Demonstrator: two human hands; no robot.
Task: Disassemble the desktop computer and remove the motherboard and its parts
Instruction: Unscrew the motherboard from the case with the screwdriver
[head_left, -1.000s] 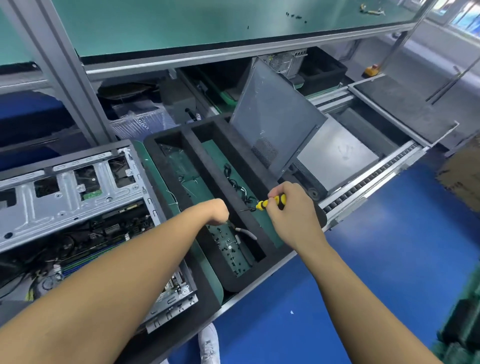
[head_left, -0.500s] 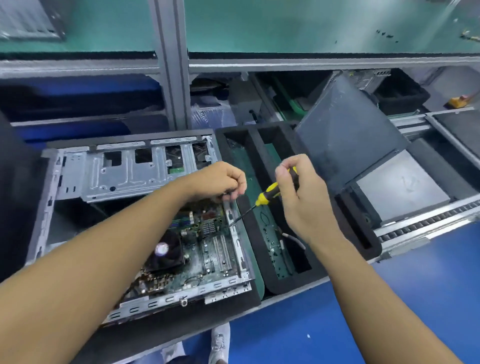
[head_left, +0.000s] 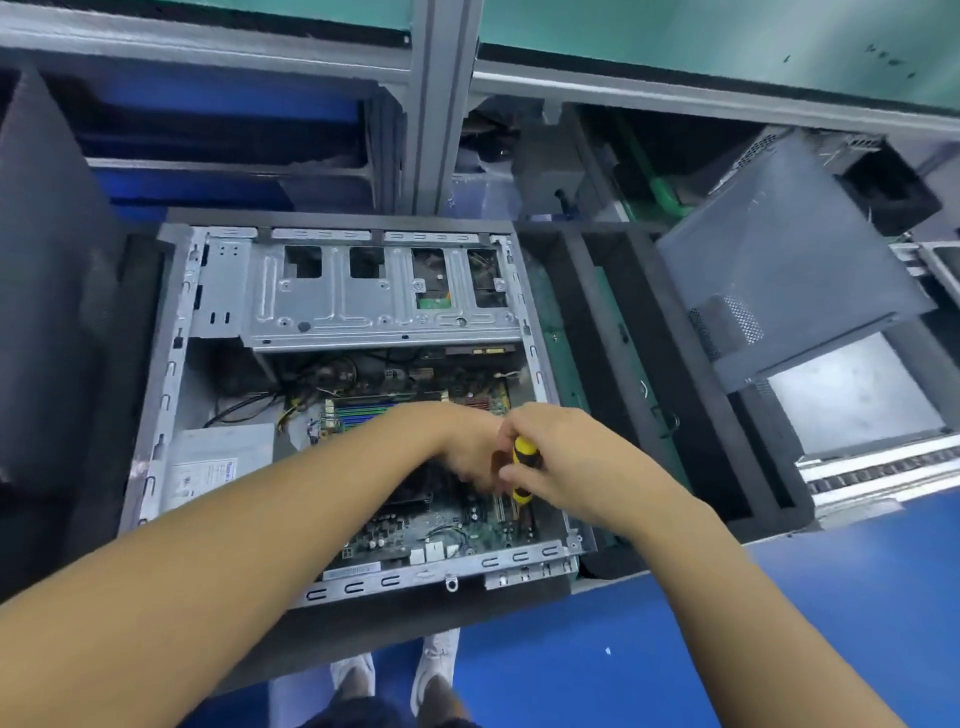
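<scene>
- Your motherboard (head_left: 447, 530) sits flat in the floor of the open computer case (head_left: 171, 374): a green board, dusty, studded with small dark parts and pale slots.
- Your right hand (head_left: 571, 457) is wrapped round the screwdriver (head_left: 522, 454), a stubby handle in yellow and black pointing down at the board near the case's right wall. The tip is hidden.
- Your left hand (head_left: 462, 447) is just beside it over the board, fingers curled downward and blurred. I cannot tell whether they pinch anything.
- The case is bare stamped steel, slotted along its edges, lying on its side on dark foam.
- A ribbed metal drive cage (head_left: 363, 301) with square cut-outs spans the far half of the case.
- A grey power supply (head_left: 218, 457) with a paper label fills the near-left corner, with black cables looping beside it.
- Your forearms cover the board's middle.
- To the right, touching the case, a black foam tray (head_left: 722, 415) has long slots. A green board (head_left: 550, 322) lies in the nearest, thin cables in the next.
- A grey side panel (head_left: 789, 270) with a perforated vent leans tilted over the tray's far right.
- Below is a smooth blue floor (head_left: 701, 623).
</scene>
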